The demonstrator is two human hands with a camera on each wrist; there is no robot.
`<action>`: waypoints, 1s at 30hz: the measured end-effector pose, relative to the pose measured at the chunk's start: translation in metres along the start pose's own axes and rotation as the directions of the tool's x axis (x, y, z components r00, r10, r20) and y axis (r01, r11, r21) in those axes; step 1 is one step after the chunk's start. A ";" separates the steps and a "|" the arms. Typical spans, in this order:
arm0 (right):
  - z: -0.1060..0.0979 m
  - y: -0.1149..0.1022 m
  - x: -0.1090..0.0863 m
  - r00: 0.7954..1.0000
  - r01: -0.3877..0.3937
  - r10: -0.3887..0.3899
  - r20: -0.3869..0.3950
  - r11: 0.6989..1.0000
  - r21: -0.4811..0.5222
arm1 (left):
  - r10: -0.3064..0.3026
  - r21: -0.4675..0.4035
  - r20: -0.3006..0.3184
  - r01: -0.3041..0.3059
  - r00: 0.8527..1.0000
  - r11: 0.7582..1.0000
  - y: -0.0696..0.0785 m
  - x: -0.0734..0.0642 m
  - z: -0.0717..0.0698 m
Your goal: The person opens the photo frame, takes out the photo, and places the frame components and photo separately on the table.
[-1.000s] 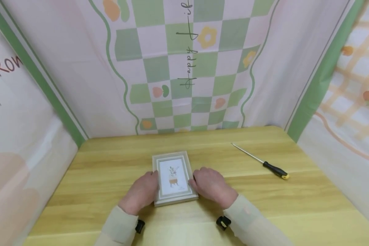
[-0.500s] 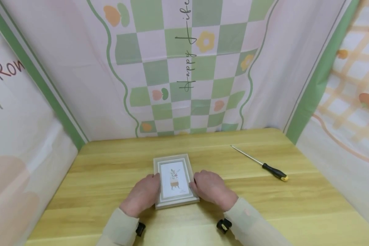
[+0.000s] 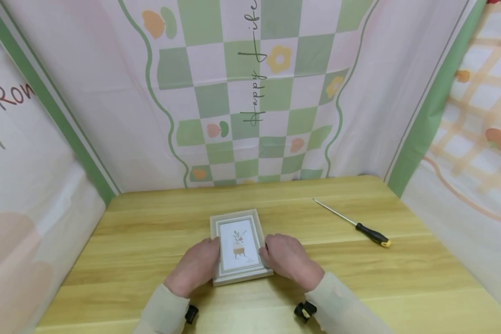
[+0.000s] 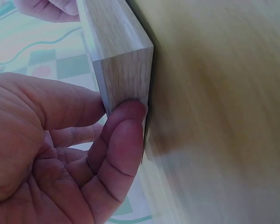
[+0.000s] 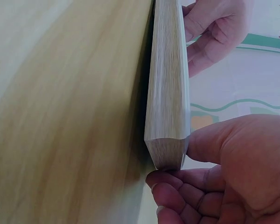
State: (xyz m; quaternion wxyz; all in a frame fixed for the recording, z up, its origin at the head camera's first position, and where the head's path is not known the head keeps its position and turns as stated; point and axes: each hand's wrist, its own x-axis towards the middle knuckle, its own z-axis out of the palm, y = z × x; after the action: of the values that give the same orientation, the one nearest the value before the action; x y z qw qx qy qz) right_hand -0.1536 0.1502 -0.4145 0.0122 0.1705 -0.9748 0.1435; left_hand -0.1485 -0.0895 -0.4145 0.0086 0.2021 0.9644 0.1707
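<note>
A pale wood-grain picture frame point(image 3: 239, 241) lies face up on the table, showing a print of a potted plant on a stand. My left hand point(image 3: 196, 264) grips its left side, and my right hand point(image 3: 290, 260) grips the right side. In the left wrist view, the left thumb is at the front edge while curled fingers point(image 4: 126, 149) press the frame's side point(image 4: 126, 77). The right wrist view has the right thumb point(image 5: 205, 140) on the front edge and the fingertips curled beneath the corner of the frame point(image 5: 168, 98).
On the right of the wooden table point(image 3: 150, 208) lies a screwdriver point(image 3: 371, 234) with a black and yellow handle, its shaft pointing back and left. Printed cloth point(image 3: 208, 99) hangs behind the table and along both sides.
The picture frame has shifted slightly to the right, with both hands still gripping it. The screwdriver stays in place on the table.
</note>
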 end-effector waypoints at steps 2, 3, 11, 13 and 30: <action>0.000 0.000 -0.001 1.000 -0.004 0.004 -0.017 1.000 0.001 | -0.004 0.000 0.006 0.004 1.000 1.000 0.001 0.000 0.000; -0.001 0.000 -0.002 1.000 -0.010 0.011 -0.023 1.000 0.006 | -0.005 0.001 0.008 0.005 1.000 1.000 0.001 -0.001 0.000; -0.010 0.003 -0.002 0.991 -0.136 0.137 0.011 0.972 0.190 | 0.015 -0.047 -0.002 -0.015 1.000 0.999 0.004 -0.002 0.002; -0.013 0.005 -0.002 0.986 -0.159 0.165 0.002 0.952 0.261 | 0.030 -0.055 -0.013 -0.030 0.999 0.998 0.004 -0.003 0.004; -0.032 0.008 0.001 0.975 -0.188 0.224 -0.013 0.848 0.496 | 0.049 -0.081 0.007 -0.048 0.999 0.996 0.009 0.000 0.008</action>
State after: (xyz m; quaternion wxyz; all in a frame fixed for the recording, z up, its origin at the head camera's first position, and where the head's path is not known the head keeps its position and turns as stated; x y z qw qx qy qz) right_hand -0.1580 0.1659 -0.3859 -0.0125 0.0573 -0.9178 0.3928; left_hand -0.1444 -0.0792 -0.4194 0.0169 0.2255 0.9514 0.2088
